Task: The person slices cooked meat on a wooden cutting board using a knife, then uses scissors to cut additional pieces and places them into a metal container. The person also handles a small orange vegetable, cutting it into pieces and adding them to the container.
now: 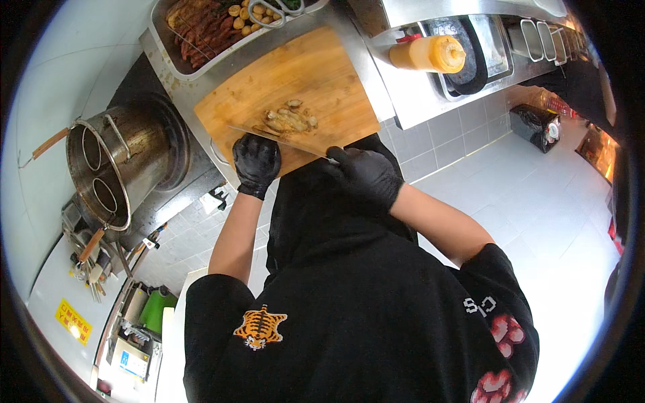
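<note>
On a wooden cutting board point(312, 60) lies a small pile of pale brown cooked food pieces point(289, 119), perhaps meat. My right hand point(368, 174), in a black glove, grips the handle of a kitchen knife point(297, 144). The blade slants up and left across the board, on the near side of the food. My left hand point(257, 161), also black-gloved, is at the board's near left edge beside the blade, its fingers curled; whether it holds anything is hidden. Beyond the board, a metal tray point(189, 75) holds browned meat and small round pieces, with scissors point(284, 17) on top.
A tall metal pot point(136, 146) with wooden-handled strainers stands on the stove at left. A squeeze bottle point(415, 53) of yellow-orange sauce and a dark pan point(466, 80) are on the right counter. Farther right, another person's arm point(607, 95) shows near a black bag-lined box point(534, 123).
</note>
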`<state>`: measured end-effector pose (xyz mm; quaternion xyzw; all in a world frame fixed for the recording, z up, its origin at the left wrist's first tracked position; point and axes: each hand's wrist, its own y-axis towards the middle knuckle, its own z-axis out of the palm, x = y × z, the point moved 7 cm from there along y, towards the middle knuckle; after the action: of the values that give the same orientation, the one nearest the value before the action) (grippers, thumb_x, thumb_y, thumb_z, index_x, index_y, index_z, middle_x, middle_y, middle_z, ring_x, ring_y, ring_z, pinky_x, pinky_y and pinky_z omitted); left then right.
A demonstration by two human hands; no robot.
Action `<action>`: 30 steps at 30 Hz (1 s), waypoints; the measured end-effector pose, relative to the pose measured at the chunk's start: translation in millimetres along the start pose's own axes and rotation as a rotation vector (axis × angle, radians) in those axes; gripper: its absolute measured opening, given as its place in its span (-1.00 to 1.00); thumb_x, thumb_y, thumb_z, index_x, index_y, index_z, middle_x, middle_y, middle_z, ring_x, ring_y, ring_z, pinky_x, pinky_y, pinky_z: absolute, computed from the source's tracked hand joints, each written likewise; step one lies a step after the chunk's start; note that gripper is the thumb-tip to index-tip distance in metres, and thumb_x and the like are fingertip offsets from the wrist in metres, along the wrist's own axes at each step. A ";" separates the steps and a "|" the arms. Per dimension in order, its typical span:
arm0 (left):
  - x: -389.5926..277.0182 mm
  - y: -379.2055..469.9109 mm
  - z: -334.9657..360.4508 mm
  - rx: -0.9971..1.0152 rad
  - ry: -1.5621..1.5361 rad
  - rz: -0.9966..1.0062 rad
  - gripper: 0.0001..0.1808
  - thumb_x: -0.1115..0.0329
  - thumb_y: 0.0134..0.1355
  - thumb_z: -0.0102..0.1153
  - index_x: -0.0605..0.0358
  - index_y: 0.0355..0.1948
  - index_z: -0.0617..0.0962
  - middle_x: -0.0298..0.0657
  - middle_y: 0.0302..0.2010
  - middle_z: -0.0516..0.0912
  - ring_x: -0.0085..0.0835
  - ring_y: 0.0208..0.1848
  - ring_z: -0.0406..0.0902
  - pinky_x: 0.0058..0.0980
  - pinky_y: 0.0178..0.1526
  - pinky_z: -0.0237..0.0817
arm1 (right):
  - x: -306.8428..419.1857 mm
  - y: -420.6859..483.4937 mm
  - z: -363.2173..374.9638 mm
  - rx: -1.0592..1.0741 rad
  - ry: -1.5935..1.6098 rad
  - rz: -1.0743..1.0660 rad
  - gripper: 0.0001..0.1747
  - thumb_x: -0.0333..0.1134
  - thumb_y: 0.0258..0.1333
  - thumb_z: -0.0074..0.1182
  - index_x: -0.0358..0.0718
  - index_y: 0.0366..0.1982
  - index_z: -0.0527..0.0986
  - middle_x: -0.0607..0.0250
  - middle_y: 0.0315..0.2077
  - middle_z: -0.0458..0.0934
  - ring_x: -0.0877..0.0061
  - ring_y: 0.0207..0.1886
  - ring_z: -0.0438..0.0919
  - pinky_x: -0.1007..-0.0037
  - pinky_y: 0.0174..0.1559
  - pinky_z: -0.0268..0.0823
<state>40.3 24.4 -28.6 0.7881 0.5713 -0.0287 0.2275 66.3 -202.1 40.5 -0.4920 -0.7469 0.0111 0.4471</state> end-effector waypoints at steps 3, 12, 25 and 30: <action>2.3 -1.8 4.3 0.037 -0.012 -0.016 -0.64 0.34 0.06 0.35 0.05 -0.08 0.63 -0.05 -0.02 0.62 0.07 0.04 0.56 0.03 0.06 0.35 | 21.3 30.0 9.5 0.010 -0.037 0.011 -0.63 -0.02 0.40 0.05 -0.13 0.01 0.53 -0.05 -0.37 0.69 0.02 -0.28 0.70 0.00 -0.23 0.51; -0.1 2.2 -4.8 -0.005 0.018 0.012 -0.69 0.34 0.10 0.35 0.04 -0.10 0.64 -0.07 -0.04 0.62 0.02 0.04 0.56 0.02 0.04 0.35 | 16.2 21.3 -1.0 -0.073 -0.042 -0.003 -0.64 -0.04 0.37 0.10 -0.11 0.01 0.53 -0.04 -0.38 0.68 0.02 -0.27 0.70 0.02 -0.26 0.52; 8.8 -14.0 4.5 0.039 0.031 -0.034 -0.63 0.34 0.00 0.38 0.00 -0.10 0.65 -0.03 0.00 0.63 0.09 0.04 0.55 0.06 0.08 0.36 | 26.2 -2.4 -12.9 -0.089 -0.015 -0.047 -0.64 -0.07 0.34 0.15 -0.16 -0.01 0.56 0.00 -0.36 0.67 0.05 -0.32 0.69 0.09 -0.31 0.52; 9.2 -12.4 4.6 0.053 0.003 -0.031 -0.64 0.35 -0.01 0.39 -0.01 -0.12 0.65 -0.04 -0.04 0.64 0.08 0.02 0.56 0.05 0.07 0.37 | 22.1 0.1 -9.5 -0.050 -0.009 -0.044 -0.64 -0.07 0.35 0.15 -0.17 -0.02 0.56 -0.04 -0.36 0.67 0.03 -0.31 0.69 0.08 -0.30 0.52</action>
<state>33.1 33.7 -39.6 0.7850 0.5827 -0.0459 0.2052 70.3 -189.6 60.7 -0.4863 -0.7596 -0.0153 0.4316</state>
